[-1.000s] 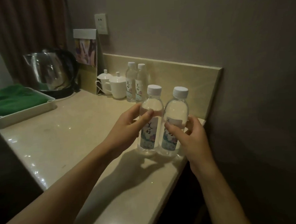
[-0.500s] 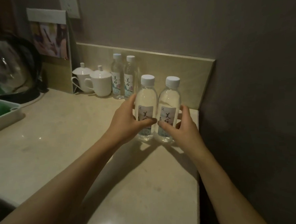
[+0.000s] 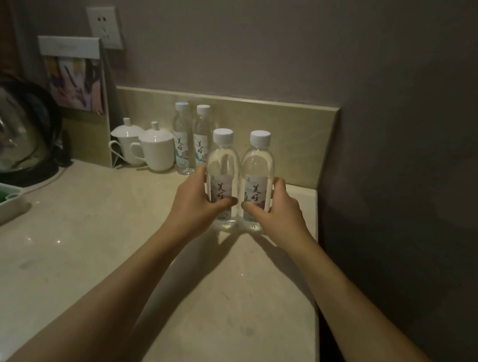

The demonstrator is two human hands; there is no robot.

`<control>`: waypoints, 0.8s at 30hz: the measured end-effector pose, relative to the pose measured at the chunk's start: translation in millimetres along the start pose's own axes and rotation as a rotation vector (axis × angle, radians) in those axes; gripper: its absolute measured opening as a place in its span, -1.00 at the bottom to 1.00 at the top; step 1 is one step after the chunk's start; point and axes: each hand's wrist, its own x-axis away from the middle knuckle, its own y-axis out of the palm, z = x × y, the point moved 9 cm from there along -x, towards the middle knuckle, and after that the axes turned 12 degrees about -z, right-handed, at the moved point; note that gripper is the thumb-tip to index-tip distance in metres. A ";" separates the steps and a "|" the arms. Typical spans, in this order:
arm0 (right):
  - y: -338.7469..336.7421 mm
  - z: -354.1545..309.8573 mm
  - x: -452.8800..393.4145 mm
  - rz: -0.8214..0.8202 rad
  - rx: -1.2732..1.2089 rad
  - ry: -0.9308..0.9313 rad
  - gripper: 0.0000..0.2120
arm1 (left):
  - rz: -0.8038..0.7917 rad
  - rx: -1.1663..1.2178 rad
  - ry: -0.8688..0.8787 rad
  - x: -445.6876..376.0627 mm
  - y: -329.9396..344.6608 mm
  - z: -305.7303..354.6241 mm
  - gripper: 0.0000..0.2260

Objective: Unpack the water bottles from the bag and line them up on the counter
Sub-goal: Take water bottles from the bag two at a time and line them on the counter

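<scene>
Two clear plastic water bottles with white caps stand upright, side by side and about touching, near the right end of the beige stone table (image 3: 102, 243). Left hand (image 3: 191, 208) curls round the left bottle (image 3: 223, 170); right hand (image 3: 278, 216) round the right bottle (image 3: 258, 171). Behind: two more capped bottles (image 3: 194, 136) beside two white lidded cups (image 3: 147, 147), seemingly against the backsplash.

water bottles: 4 — front pair (image 3: 222, 179) (image 3: 257, 180) upright side by side, back pair (image 3: 183, 139) (image 3: 202, 138) by the backsplash
white caps: 4, one per bottle
lidded cups: 2 — (image 3: 127, 142) and (image 3: 156, 149), left of the back pair
hands: 2 — left hand (image 3: 196, 202), right hand (image 3: 278, 209), one per front bottle
kettle (image 3: 11, 129): 1
tray (image 3: 1, 205): 1
wall socket (image 3: 105, 27): 1
card stand (image 3: 74, 76): 1
</scene>
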 end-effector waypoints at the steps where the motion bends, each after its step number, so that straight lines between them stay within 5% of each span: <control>1: 0.6 0.7 -5.2 0.001 0.008 0.005 -0.52 | 0.013 0.015 -0.009 -3.3 0.5 -3.3 -0.48; 17: 5.9 12.1 -94.8 0.078 0.169 0.141 -0.59 | 0.006 0.019 -0.003 -88.8 5.3 -46.7 -0.56; 24: 13.7 15.9 -116.8 0.122 0.172 0.183 -0.61 | -0.065 -0.545 -0.012 -118.5 -4.0 -44.1 -0.56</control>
